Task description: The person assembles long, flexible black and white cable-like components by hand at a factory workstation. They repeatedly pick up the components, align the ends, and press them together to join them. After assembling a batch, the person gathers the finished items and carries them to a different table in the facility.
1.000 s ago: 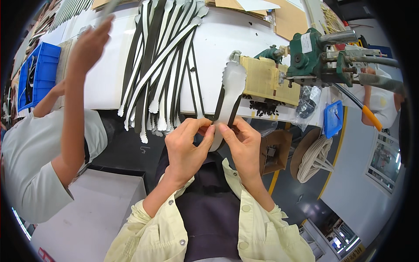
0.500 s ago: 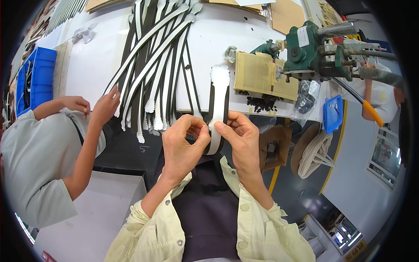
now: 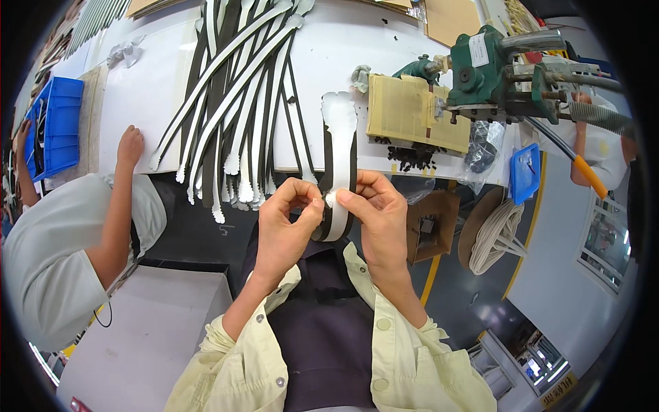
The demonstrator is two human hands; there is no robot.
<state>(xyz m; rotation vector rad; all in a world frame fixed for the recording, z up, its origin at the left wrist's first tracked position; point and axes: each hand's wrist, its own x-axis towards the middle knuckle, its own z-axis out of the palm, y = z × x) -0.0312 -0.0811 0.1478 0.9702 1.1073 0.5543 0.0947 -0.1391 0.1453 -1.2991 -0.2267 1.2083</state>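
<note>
A black strap with a white lining strip (image 3: 340, 144) is bent into a loop between my hands, its scalloped white end pointing up toward the table. My left hand (image 3: 285, 223) pinches the loop's left edge, thumb against fingertips. With its thumb on the white face and its fingers behind, my right hand (image 3: 376, 223) grips the same strap. What my left fingertips hold exactly is partly hidden. Beyond my left hand, a heap of similar black-and-white straps (image 3: 237, 103) lies crisscrossed, with ends overhanging the table's near edge.
At the right stands a green press (image 3: 473, 75) with an orange-tipped lever (image 3: 588, 177), beside a yellowish taped block (image 3: 405, 110) and small black scraps (image 3: 412, 156). A blue crate (image 3: 62, 127) and a co-worker (image 3: 75, 254) are at the left. A cardboard box (image 3: 434, 223) and cord reel (image 3: 495, 237) sit below.
My hands keep their hold on the strap, which has shifted slightly left. The co-worker has leaned left, one hand now at the blue crate and the other resting on the table.
</note>
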